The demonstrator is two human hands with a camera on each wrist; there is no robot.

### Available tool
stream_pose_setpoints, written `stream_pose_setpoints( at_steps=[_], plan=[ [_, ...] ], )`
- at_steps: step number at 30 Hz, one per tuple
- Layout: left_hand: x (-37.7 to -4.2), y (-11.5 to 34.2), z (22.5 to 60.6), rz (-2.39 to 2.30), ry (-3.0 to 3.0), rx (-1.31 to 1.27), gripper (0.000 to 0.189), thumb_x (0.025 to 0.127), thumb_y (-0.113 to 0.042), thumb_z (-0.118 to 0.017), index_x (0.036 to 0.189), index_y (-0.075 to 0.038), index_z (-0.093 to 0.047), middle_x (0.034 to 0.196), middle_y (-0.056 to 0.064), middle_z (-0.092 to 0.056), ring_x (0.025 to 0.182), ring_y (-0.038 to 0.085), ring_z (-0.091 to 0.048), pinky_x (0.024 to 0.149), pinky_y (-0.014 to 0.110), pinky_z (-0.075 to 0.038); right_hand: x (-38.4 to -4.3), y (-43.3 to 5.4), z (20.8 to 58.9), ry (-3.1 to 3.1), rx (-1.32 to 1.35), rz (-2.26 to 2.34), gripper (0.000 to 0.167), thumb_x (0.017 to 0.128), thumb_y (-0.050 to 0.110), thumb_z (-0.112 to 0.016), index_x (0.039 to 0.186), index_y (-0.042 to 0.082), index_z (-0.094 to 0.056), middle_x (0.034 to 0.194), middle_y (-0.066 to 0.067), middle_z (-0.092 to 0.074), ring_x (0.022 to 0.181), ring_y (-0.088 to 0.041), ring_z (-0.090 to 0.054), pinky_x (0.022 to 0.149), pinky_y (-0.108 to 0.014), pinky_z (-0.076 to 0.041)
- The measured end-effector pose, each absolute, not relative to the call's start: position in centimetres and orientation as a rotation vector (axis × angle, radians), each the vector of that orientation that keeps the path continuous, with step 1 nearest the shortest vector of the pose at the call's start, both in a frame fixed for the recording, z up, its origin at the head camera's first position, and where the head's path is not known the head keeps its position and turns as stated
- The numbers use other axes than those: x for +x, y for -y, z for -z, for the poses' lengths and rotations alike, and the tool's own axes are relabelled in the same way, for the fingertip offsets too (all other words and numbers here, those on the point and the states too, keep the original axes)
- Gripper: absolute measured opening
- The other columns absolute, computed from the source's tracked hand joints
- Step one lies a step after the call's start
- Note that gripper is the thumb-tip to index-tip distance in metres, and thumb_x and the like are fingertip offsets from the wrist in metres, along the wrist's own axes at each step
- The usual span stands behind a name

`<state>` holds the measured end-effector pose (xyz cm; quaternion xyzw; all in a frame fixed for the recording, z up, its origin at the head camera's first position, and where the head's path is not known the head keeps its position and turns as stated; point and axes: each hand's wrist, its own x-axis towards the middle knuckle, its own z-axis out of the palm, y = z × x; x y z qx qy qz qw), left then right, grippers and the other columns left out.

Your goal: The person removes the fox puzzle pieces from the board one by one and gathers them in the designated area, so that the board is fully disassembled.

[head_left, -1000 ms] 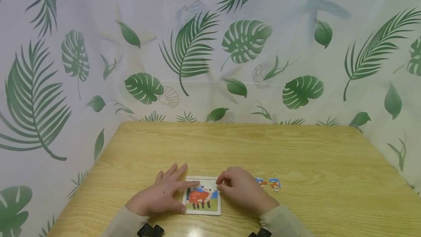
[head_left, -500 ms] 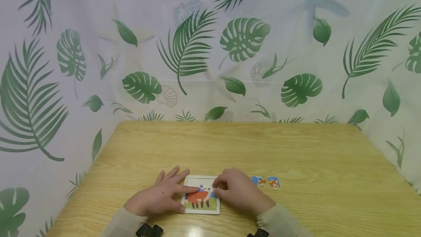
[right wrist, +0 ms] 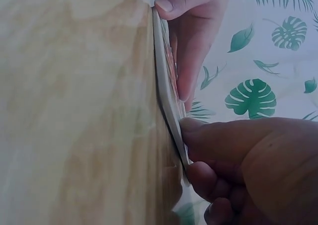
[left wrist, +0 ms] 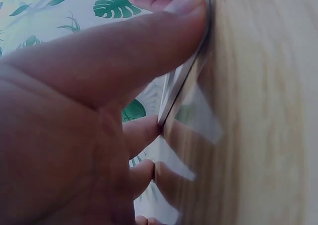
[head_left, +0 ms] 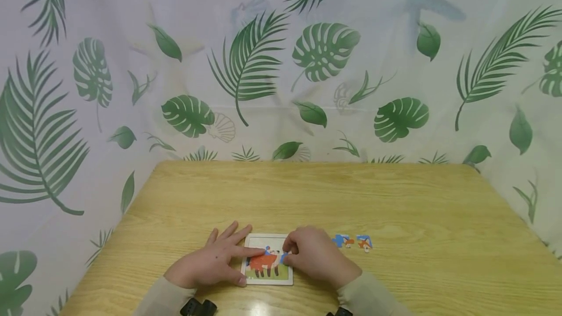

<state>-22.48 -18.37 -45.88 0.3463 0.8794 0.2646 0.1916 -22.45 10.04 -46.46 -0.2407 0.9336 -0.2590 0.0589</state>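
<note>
A small jigsaw puzzle (head_left: 265, 262) of an orange fox-like animal lies in a white-rimmed tray (head_left: 269, 283) on the table. Bare white tray shows along its far part. My left hand (head_left: 215, 261) lies over the tray's left side, fingers spread; the index finger rests on the picture and the thumb on the near left corner. At the right side, my right hand (head_left: 313, 257) is curled, thumb and index finger closed at a blue puzzle piece (head_left: 284, 259) by the rim. In the right wrist view the right thumb (right wrist: 213, 135) presses at the tray edge, the other fingers tucked beneath.
Two loose puzzle pieces with blue and orange print, one nearer (head_left: 343, 241) and one farther right (head_left: 364, 243), lie beyond my right hand. The wooden table (head_left: 395, 199) ends at a leaf-print cloth (head_left: 272, 77) behind.
My right hand has shifted slightly left, its fingertips now over the puzzle's right edge, and more of the nearer loose piece shows. The left index finger has slid slightly toward me on the picture.
</note>
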Motion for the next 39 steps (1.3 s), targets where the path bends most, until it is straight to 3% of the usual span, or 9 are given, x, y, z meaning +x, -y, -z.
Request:
stream_pose_setpoints(
  at_steps=[6,14,24,33,39],
  plan=[
    [-22.4,18.6,45.9,-0.816,-2.426,0.986,0.066,0.084,-0.054,-0.073,0.147,-0.044,-0.053,0.168,0.016,-0.015,0.150,0.050,0.004,0.105,0.080,0.009,-22.2,-9.7,46.2,-2.790,-0.661,0.820,0.011,0.085,0.026,-0.081,0.088,0.021,-0.072,0.072,0.012,-0.055,0.067,-0.008,-0.050,0.065,-0.030,-0.044],
    [-22.2,18.1,45.4,-0.736,-2.452,0.942,0.066,0.085,-0.047,-0.075,0.148,-0.038,-0.054,0.168,0.013,-0.014,0.151,0.045,0.003,0.108,0.077,0.006,-22.1,-9.8,46.4,-2.753,-0.586,0.923,0.014,0.084,0.022,-0.082,0.085,0.021,-0.068,0.074,0.008,-0.055,0.070,-0.010,-0.050,0.067,-0.031,-0.043],
    [-22.4,18.2,45.6,-0.707,-2.473,0.947,0.066,0.086,-0.046,-0.075,0.148,-0.039,-0.053,0.168,0.012,-0.014,0.151,0.045,0.003,0.109,0.077,0.005,-22.2,-9.8,46.4,-2.741,-0.579,0.999,0.015,0.085,0.020,-0.081,0.085,0.021,-0.067,0.076,0.009,-0.057,0.071,-0.010,-0.052,0.067,-0.030,-0.046],
    [-22.4,18.3,45.5,-0.670,-2.454,0.967,0.070,0.089,-0.049,-0.071,0.153,-0.034,-0.047,0.169,0.011,-0.012,0.152,0.044,0.004,0.111,0.075,0.004,-22.2,-10.2,46.3,-2.708,-0.560,1.104,0.016,0.091,0.019,-0.075,0.080,0.024,-0.065,0.071,0.009,-0.057,0.065,-0.010,-0.052,0.059,-0.028,-0.045],
    [-22.3,18.2,45.5,-0.685,-2.475,0.921,0.086,0.088,-0.049,-0.073,0.160,-0.024,-0.035,0.169,0.009,-0.013,0.153,0.039,0.005,0.113,0.070,0.007,-22.5,-10.7,45.9,-2.629,-0.538,1.180,0.013,0.093,0.019,-0.072,0.082,0.022,-0.066,0.075,0.008,-0.061,0.070,-0.013,-0.054,0.061,-0.028,-0.046]
  ],
)
